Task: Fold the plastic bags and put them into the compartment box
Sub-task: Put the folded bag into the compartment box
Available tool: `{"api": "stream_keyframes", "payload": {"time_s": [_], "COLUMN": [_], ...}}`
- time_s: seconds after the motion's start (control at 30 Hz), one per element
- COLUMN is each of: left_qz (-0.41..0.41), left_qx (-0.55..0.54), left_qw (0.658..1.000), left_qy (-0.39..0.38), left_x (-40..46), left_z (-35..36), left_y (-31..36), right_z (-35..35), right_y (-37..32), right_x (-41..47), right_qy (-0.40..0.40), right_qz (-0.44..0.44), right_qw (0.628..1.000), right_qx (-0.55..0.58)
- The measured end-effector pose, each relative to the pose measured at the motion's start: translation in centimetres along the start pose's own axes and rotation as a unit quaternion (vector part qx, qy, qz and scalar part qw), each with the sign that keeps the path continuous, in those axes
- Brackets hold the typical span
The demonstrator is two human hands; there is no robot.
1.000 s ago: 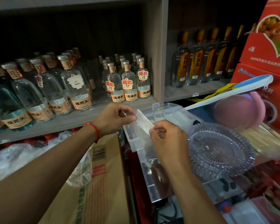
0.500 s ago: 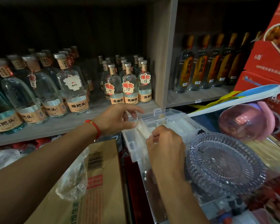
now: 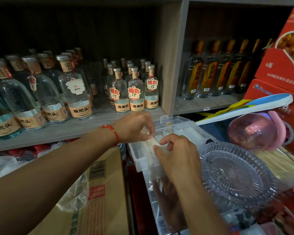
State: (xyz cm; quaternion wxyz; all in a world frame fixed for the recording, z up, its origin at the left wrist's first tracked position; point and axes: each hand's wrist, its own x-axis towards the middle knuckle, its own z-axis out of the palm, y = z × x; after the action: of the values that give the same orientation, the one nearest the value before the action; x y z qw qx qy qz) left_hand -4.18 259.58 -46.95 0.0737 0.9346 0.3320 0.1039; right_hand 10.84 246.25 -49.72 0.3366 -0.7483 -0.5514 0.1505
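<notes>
Clear plastic forms the compartment box (image 3: pixel 185 128), which sits open just below the front edge of the wooden shelf (image 3: pixel 71 129), its near-left corner jutting toward the cardboard carton (image 3: pixel 102 192) and its right side beside the ribbed glass dish (image 3: pixel 234 172); white folded bags already fill the compartments toward its far right corner. Compared with a second ago, when the folded plastic bag (image 3: pixel 154 142) was held tilted up clear above the box, it now lies low and nearly level across the left-hand compartments, and both hands have closed in over it. This is read as the insertion step nearly complete: the bag appears to be going down into a compartment, with release and, judging by the loose plastic (image 3: pixel 75 190) on the carton, further bags left to fold. The left hand (image 3: pixel 134 128), wrist marked by a red cord bracelet (image 3: pixel 113 133), curls its fingers (image 3: pixel 148 135) down onto the bag's far-left end, fingertips together and touching it. The right hand (image 3: pixel 175 155) pinches the bag's near-right end between thumb and curled forefinger. Which compartment receives the bag cannot be told, since the hands cover the dividers there.
</notes>
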Motion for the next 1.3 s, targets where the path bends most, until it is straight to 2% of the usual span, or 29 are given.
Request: {"api": "stream_keyframes", "payload": {"time_s": [0.17,0.27,0.33,0.47,0.53,0.7,0.8,0.87,1.0,1.1,1.2,1.3], "left_qz": [-0.023,-0.042,-0.038,-0.068,-0.075,-0.068,-0.053,-0.048,-0.057,-0.054,-0.055,-0.05], "left_qx": [-0.02,-0.036,-0.037,0.0,0.022,0.075,0.04,0.006,-0.026,-0.023,0.002,-0.014], "left_qw": [1.0,0.997,0.996,0.997,0.995,0.99,0.995,0.998,0.998,0.998,0.998,0.999], "left_qy": [0.0,0.058,0.065,-0.032,-0.057,-0.096,-0.075,-0.049,0.009,-0.009,-0.037,0.006], "left_x": [-0.1,-1.9,-3.5,-5.0,-4.6,-2.9,-3.2,-3.8,-4.7,-4.8,-4.7,-4.7], "left_z": [0.2,0.1,0.6,1.7,1.8,1.6,1.5,1.5,1.4,1.4,1.5,1.8], "left_y": [0.2,-0.1,-0.2,0.0,0.2,0.6,0.4,0.2,-0.1,0.0,0.1,0.1], "right_z": [0.6,0.9,1.0,1.1,0.8,0.0,-0.1,0.1,0.3,0.2,0.5,0.7], "right_y": [0.1,0.1,0.0,0.0,0.1,1.3,2.1,2.5,2.5,2.6,2.7,2.9], "right_x": [0.8,1.0,1.0,0.9,0.7,0.6,0.6,0.7,0.6,0.7,0.8,0.9], "right_qy": [0.02,0.036,0.045,0.036,0.016,-0.021,-0.047,-0.05,-0.034,-0.012,-0.035,-0.047], "right_qz": [-0.014,-0.008,0.001,-0.003,-0.016,-0.111,-0.198,-0.224,-0.235,-0.229,-0.217,-0.22], "right_qw": [0.999,0.998,0.998,0.998,0.999,0.993,0.978,0.971,0.97,0.972,0.972,0.97], "right_qx": [-0.042,-0.05,-0.052,-0.048,-0.033,-0.017,-0.041,-0.063,-0.058,-0.053,-0.086,-0.091]}}
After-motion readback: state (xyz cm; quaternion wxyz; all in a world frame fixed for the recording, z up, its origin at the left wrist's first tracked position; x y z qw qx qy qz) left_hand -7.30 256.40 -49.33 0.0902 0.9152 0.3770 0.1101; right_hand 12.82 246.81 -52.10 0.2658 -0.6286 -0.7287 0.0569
